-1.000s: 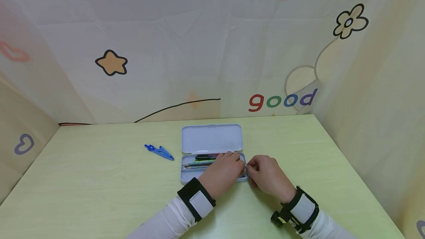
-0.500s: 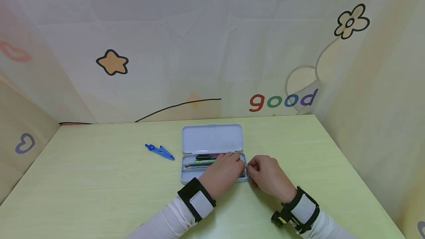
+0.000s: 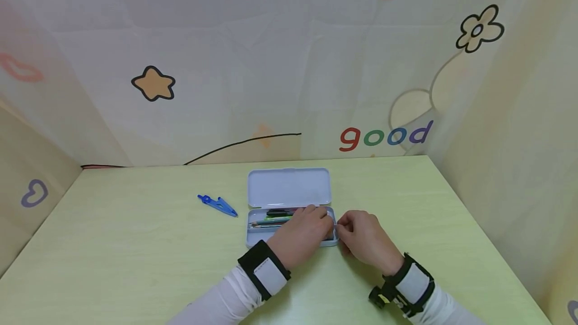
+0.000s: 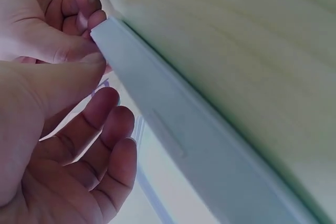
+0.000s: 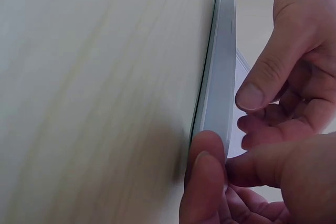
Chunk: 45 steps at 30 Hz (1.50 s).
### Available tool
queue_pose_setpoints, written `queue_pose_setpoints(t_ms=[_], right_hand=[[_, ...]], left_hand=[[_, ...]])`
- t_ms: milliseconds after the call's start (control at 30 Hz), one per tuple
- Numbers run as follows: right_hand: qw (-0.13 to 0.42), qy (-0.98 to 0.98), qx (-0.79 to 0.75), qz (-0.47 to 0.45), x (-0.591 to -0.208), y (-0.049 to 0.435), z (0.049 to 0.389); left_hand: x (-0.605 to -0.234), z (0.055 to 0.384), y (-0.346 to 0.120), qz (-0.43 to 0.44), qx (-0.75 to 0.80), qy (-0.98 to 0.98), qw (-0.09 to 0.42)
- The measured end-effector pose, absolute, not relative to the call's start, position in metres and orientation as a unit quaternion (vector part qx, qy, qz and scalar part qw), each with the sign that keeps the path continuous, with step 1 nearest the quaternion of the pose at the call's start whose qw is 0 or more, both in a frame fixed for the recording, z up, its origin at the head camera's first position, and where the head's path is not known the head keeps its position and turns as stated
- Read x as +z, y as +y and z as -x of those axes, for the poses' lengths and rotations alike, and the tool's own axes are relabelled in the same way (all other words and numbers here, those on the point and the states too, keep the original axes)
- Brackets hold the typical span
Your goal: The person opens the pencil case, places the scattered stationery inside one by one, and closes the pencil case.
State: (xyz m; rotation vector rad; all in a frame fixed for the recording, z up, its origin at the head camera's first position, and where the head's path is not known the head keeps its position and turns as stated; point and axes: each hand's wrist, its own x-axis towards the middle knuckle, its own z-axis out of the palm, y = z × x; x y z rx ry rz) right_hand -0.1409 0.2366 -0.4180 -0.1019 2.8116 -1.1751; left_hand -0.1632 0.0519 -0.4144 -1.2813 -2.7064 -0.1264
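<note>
A pale blue pencil case [image 3: 259, 237] lies on the table with its lid [image 3: 289, 187] folded back. Pencils [image 3: 271, 222] and pens lie in its rear compartment. My left hand [image 3: 301, 238] reaches over the right half of the case, fingers bent down inside it. In the left wrist view, three of its fingers [image 4: 119, 124] are loosely curved; its index finger is hidden behind the thumb, and I cannot tell whether it holds anything. At the case's right front corner, my right hand [image 3: 368, 239] pinches the side wall [image 5: 218, 93] between its fingertips, close to the left hand.
Left of the case lies a blue drawing compass [image 3: 218, 205]. The pale wooden table [image 3: 135, 245] meets a printed cloth backdrop [image 3: 271, 89] behind, and cloth also hangs at both sides. Straps with cameras sit on both wrists.
My left wrist has shifted slightly to the left, while its fingers stay over the case. The right hand and the case keep their places.
</note>
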Motion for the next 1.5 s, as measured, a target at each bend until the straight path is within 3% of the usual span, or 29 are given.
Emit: queue_pose_setpoints(t_ms=[1067,1500], right_hand=[[0.064,0.92,-0.387,0.011,-0.419,0.236,0.143],[0.077,0.918,-0.39,-0.005,-0.418,0.234,0.141]], left_hand=[[-0.384,0.164,-0.006,0.412,-0.134,-0.89,0.142],[-0.378,0.168,-0.045,0.388,-0.162,-0.897,0.137]])
